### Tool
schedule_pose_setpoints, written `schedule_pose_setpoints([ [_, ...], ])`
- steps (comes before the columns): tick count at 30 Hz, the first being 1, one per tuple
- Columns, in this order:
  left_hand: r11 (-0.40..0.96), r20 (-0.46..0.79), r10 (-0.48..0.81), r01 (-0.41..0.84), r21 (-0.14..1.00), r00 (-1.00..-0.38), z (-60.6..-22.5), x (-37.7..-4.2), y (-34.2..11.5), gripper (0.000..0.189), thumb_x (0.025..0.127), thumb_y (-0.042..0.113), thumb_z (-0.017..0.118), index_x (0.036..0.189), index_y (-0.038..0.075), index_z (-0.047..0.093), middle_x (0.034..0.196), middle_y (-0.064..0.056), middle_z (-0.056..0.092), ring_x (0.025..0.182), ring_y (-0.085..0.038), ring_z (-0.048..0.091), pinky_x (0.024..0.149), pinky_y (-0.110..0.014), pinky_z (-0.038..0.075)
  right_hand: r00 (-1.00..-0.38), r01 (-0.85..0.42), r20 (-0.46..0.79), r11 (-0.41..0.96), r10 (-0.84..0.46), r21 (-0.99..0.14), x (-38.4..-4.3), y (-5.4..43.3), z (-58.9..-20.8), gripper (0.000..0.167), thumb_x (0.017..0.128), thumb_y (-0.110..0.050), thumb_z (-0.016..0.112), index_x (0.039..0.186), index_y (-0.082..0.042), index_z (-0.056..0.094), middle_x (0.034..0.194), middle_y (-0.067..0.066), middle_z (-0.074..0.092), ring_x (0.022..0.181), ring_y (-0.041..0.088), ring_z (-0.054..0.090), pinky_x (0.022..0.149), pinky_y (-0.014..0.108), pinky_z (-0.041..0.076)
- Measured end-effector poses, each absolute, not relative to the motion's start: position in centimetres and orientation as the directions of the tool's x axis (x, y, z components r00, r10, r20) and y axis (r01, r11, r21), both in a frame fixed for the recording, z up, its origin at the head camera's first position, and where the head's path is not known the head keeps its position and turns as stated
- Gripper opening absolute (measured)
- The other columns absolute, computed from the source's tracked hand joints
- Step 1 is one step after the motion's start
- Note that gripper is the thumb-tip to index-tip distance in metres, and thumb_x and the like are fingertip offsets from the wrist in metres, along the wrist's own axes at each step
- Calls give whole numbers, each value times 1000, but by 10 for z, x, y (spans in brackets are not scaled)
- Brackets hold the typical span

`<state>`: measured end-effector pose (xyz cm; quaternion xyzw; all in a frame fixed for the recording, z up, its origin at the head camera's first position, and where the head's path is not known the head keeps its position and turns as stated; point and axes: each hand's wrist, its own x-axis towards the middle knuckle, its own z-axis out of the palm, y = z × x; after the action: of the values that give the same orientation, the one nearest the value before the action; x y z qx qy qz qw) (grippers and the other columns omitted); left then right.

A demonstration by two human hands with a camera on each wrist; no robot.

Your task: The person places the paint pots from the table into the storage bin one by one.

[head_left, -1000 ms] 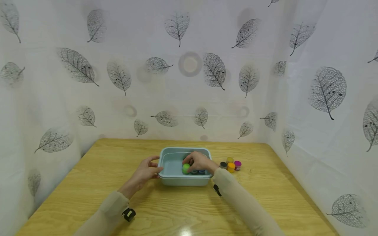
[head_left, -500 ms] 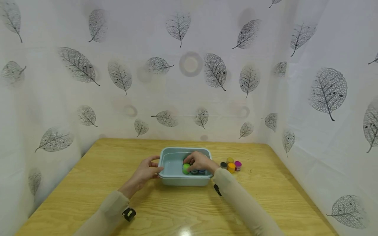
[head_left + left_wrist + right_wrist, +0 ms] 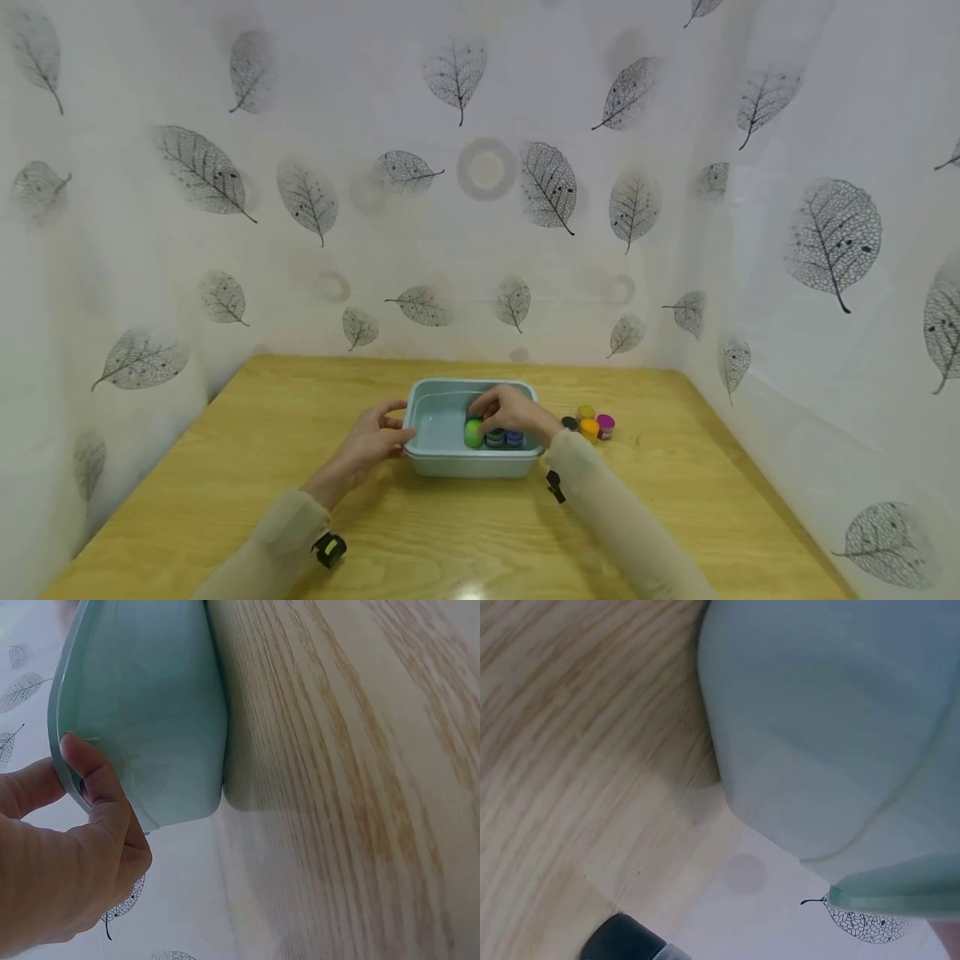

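Observation:
In the head view a pale blue-green plastic bin [image 3: 472, 465] stands on the table. My left hand [image 3: 369, 437] holds its left end; in the left wrist view the thumb and fingers of my left hand [image 3: 82, 840] pinch the rim. My right hand [image 3: 513, 412] reaches in over the right side, its curled fingers and thumb at a small jar with a bright green lid [image 3: 474, 433]. Beside that jar stand a dark-lidded jar [image 3: 495, 438] and a blue-purple jar [image 3: 514, 438]. The right hand hides the back right of the bin.
Right of the bin stand small jars: black-lidded [image 3: 570, 423], yellow [image 3: 586, 412], orange [image 3: 589, 430] and magenta [image 3: 606, 426]. The wooden table [image 3: 450, 542] is enclosed by a leaf-patterned curtain [image 3: 420, 225].
My right hand has drawn slightly up and right, so the dark and blue-purple jars show more. The green jar and my left hand stay put in the bin's frame. The camera has tilted slightly.

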<state>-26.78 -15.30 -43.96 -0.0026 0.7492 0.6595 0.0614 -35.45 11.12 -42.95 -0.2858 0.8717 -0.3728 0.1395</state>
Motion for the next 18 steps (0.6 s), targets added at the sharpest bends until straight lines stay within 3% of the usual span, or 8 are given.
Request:
schedule_pose_setpoints([
  [6,131,-94,71,-84,988,-993,-441,-268,-151,59,91,0,65,145,0,40,109,-20,54,80,-22,62,70,-37,59,-806,-384,15,505,-592,-773,-355,121,-425,32,89,-12,72,120,-4,69,115,15,69,96,16,65,85,31,57],
  [14,118,-95,78,-86,989,-992,-442,-269,-152,60,91,-1,65,145,-1,39,109,-20,54,79,-20,61,70,-36,59,-817,-322,24,421,-576,-848,-353,136,-420,39,93,-28,69,122,-3,66,114,8,70,100,31,66,82,36,58],
  [18,125,-95,83,-84,989,-992,-442,-269,-153,60,91,-1,65,145,-1,39,108,-19,54,77,-19,61,70,-36,59,-832,-297,23,411,-555,-862,-350,144,-417,39,92,-29,69,122,-4,66,114,11,70,101,33,66,82,37,59],
])
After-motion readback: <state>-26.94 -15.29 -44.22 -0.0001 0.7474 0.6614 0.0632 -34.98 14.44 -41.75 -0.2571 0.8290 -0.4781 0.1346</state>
